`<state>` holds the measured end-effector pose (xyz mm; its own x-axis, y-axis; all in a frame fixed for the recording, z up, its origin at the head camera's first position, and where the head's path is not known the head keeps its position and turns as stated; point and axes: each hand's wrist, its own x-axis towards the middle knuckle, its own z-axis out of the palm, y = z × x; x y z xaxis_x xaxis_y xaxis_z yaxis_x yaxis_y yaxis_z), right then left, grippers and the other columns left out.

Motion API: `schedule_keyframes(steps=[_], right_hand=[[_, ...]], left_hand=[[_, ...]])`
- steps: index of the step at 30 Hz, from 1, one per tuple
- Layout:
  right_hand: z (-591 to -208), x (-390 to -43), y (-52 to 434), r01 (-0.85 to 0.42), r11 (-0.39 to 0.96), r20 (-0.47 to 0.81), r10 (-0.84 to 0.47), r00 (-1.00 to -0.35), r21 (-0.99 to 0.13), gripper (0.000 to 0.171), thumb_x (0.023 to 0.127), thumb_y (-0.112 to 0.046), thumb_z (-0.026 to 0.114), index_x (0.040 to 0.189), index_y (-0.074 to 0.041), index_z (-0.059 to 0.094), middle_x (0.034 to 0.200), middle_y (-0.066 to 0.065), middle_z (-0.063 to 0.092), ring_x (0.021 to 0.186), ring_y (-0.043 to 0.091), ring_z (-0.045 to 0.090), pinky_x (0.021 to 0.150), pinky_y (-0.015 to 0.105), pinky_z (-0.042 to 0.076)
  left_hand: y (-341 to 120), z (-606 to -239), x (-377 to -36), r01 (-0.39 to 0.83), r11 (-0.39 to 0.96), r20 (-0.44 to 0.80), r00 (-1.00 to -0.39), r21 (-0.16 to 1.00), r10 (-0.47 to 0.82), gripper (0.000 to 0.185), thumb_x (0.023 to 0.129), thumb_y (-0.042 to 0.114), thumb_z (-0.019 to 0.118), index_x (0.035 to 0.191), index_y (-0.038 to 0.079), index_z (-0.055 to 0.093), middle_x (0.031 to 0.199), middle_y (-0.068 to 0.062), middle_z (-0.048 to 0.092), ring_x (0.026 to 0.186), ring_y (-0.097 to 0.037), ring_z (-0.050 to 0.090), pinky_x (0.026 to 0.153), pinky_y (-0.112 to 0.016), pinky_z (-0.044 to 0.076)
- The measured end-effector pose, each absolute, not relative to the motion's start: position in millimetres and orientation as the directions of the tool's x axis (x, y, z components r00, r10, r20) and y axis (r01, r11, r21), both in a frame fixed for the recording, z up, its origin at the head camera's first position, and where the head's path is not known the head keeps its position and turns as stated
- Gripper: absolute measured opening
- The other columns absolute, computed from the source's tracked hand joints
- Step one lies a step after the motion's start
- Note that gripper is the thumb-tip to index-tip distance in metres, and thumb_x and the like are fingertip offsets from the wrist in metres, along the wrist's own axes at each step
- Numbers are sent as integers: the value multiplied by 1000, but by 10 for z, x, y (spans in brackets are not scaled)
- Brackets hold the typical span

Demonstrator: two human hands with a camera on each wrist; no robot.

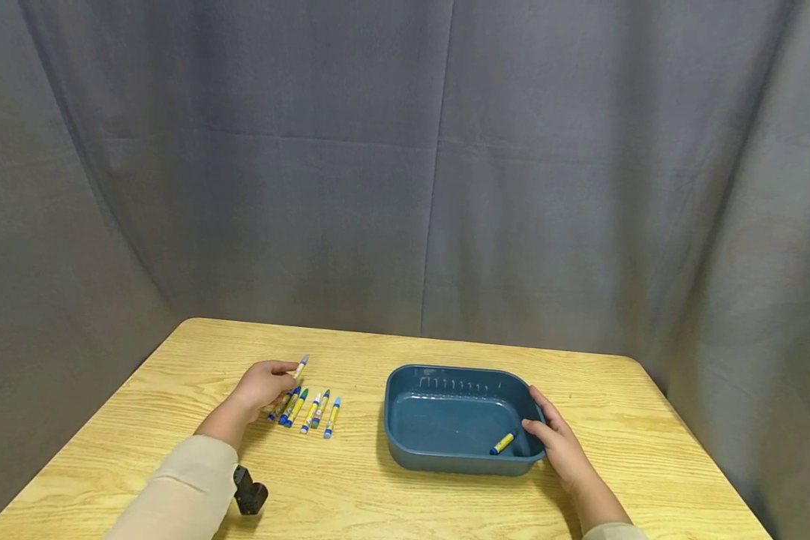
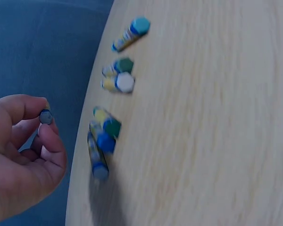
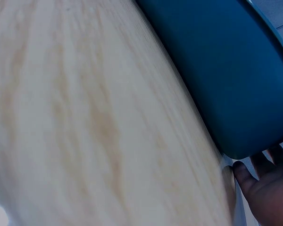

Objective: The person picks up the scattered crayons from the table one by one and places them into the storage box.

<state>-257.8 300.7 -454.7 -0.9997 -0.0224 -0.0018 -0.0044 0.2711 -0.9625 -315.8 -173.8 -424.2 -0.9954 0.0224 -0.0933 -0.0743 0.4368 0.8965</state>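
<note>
Crayons [image 1: 305, 411] left of tray [image 1: 405, 442]

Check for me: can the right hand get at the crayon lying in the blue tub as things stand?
Probably yes. The right hand rests on the blue tub's right rim, and the crayon lies just inside that end, uncovered. The tub is open-topped and nothing sits between fingers and crayon.

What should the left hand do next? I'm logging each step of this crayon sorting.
Probably carry the crayon pinched in the left hand across to the blue tray: one crayon already lies inside, the right hand rests on its rim, and others lie on the table.
</note>
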Motion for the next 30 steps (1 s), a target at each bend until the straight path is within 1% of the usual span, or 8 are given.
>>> schedule_keyframes(steps=[4, 7, 9, 12, 17, 22, 27, 30], right_hand=[[-4547, -2577, 3002, 0, 264, -5, -17, -1000, -965, 69, 97, -11, 50, 157, -8, 17, 165, 15, 5, 151, 40, -1, 120, 57, 8], [-4556, -2584, 3002, 8, 263, -11, -13, -1000, -965, 69, 96, -11, 50, 157, -8, 17, 165, 15, 5, 151, 40, 1, 120, 55, 10], [-4563, -2583, 3006, 10, 264, -13, -8, -1000, -964, 69, 96, -11, 51, 157, -8, 18, 165, 15, 5, 151, 40, 2, 120, 55, 11], [-4571, -2582, 3012, 10, 263, -12, -7, -1000, -965, 69, 96, -11, 51, 157, -8, 18, 165, 15, 5, 151, 40, 2, 120, 55, 11], [-4566, -2571, 3019, 0, 258, -2, -9, -1000, -966, 69, 96, -11, 51, 157, -8, 18, 165, 15, 5, 151, 40, 0, 121, 56, 10], [-4553, -2550, 3017, 8, 256, -9, 1, -1000, -967, 69, 96, -12, 51, 157, -9, 19, 165, 14, 6, 152, 39, 0, 121, 56, 8], [-4546, -2537, 3023, 12, 257, -12, 4, -1000, -966, 69, 96, -12, 50, 157, -10, 19, 166, 12, 5, 152, 38, -1, 121, 55, 6], [-4540, -2522, 3023, 14, 257, -13, 6, -1000, -966, 68, 97, -12, 50, 157, -11, 19, 166, 12, 4, 152, 37, -2, 121, 55, 6]], left_hand=[[-1612, -4190, -3171, -65, 405, -95, -994, 912, 54, 47, 95, 9, 56, 138, -6, 49, 101, -12, 62, 68, -14, 47, 66, -30, 45], [-1511, -4153, -3178, -64, 385, -106, -990, 921, 90, 47, 96, 10, 55, 140, -3, 48, 108, -14, 62, 74, -13, 48, 70, -29, 46], [-1425, -4135, -3188, -64, 357, -111, -987, 932, 112, 46, 97, 10, 54, 140, -2, 49, 107, -13, 60, 77, -14, 49, 70, -29, 46], [-1272, -4089, -3194, -48, 333, -101, -984, 942, 144, 45, 97, 10, 54, 139, -3, 50, 109, -10, 60, 90, -15, 51, 75, -29, 48], [-954, -4009, -3202, -16, 294, -73, -980, 956, 185, 42, 95, 9, 55, 136, -2, 54, 103, -9, 63, 88, -17, 53, 72, -27, 46], [-604, -3944, -3169, 4, 270, -53, -977, 963, 205, 38, 92, 7, 58, 130, -1, 60, 105, -13, 66, 88, -15, 55, 69, -24, 45], [-316, -3911, -3154, 4, 249, -57, -970, 969, 238, 36, 90, 5, 61, 125, 2, 65, 101, -10, 66, 84, -15, 54, 69, -26, 46], [-176, -3896, -3153, 14, 258, -56, -964, 966, 262, 36, 89, 6, 62, 125, 3, 65, 103, -10, 66, 81, -14, 54, 68, -25, 46]])
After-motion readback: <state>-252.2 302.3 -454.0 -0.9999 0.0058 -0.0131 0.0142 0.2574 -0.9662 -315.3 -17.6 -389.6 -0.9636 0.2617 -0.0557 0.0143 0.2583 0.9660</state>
